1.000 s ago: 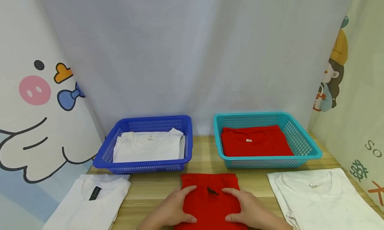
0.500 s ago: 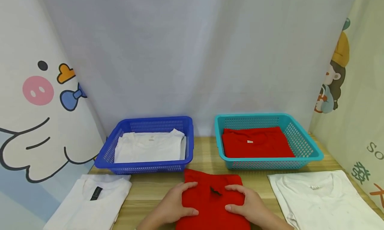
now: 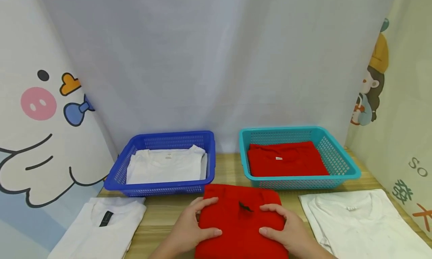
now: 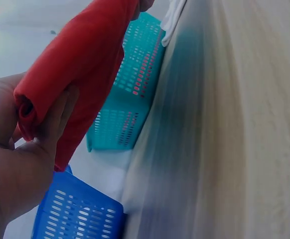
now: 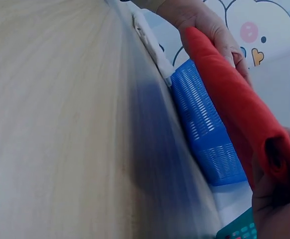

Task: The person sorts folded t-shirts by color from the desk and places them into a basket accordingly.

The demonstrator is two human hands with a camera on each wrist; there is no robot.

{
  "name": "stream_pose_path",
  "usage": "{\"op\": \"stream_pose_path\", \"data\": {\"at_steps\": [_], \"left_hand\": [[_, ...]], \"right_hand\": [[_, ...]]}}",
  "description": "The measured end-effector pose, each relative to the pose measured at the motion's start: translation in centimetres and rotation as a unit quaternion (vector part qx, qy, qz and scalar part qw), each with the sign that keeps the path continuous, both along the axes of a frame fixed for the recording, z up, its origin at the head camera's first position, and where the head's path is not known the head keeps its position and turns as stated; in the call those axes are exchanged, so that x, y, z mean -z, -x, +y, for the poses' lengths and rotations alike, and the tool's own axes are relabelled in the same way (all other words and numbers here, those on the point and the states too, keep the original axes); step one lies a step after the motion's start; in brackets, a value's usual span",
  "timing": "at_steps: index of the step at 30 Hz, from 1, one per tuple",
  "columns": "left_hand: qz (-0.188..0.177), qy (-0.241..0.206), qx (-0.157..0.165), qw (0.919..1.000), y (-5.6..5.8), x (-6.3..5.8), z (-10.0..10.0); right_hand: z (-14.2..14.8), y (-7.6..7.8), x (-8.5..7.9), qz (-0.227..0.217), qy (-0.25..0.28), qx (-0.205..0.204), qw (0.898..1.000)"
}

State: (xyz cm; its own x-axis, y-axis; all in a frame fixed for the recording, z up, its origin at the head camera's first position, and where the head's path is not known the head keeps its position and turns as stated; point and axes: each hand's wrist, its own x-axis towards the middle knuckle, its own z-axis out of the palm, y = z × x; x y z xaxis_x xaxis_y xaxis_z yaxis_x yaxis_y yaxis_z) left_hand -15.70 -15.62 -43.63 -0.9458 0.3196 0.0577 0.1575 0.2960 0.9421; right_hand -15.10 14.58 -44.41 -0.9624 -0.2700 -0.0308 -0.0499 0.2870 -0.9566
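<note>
A folded red T-shirt (image 3: 241, 229) with a dark neck label is held between both hands at the front middle. My left hand (image 3: 190, 225) grips its left edge, thumb on top and fingers beneath in the left wrist view. On the opposite edge my right hand (image 3: 290, 229) pinches the cloth the same way. Both wrist views show the red shirt (image 4: 80, 64) raised above the wooden table. Behind it stand a blue basket (image 3: 158, 184) with folded white shirts (image 3: 168, 167) and a teal basket (image 3: 303, 178) with a folded red shirt (image 3: 287, 161).
A folded white shirt (image 3: 104, 225) with a black label lies on the table at the left. Another white shirt (image 3: 364, 221) lies at the right. A pale curtain (image 3: 216, 63) hangs behind the baskets, and printed cloths flank both sides of the wooden table (image 3: 162, 214).
The red T-shirt has come up off the table in both hands and looks larger, its far edge now nearer the baskets in the head view. Baskets and white shirts stay put.
</note>
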Motion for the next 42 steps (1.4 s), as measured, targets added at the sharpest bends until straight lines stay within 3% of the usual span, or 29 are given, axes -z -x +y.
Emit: {"op": "stream_pose_path", "data": {"at_steps": [8, 17, 24, 27, 31, 37, 42], "left_hand": [[0.002, -0.037, 0.000, 0.9993, -0.5, -2.0, 0.2], [0.015, -0.070, -0.011, 0.9974, 0.8, -3.6, 2.3], [0.007, -0.116, 0.005, 0.9932, 3.1, -5.0, 4.9], [0.020, -0.120, 0.011, 0.9925, 4.4, -5.8, 6.1], [0.038, -0.117, 0.013, 0.9924, 6.6, -6.7, 7.5], [0.033, -0.125, 0.005, 0.9916, 10.1, -7.3, 10.0], [0.021, -0.130, -0.001, 0.9913, 13.1, -7.3, 12.2]], "right_hand": [[0.4, -0.4, -2.2, -0.006, 0.041, 0.003, 0.999], [2.1, 0.9, -4.8, 0.051, 0.019, 0.047, 0.997], [4.6, 3.7, -6.1, 0.092, 0.006, 0.058, 0.994], [5.6, 5.3, -6.4, 0.104, 0.006, 0.060, 0.993], [6.7, 7.5, -7.1, 0.116, 0.003, 0.061, 0.991], [8.5, 10.6, -8.1, 0.125, -0.017, 0.075, 0.989], [10.0, 12.9, -8.6, 0.098, -0.014, 0.093, 0.991]]}}
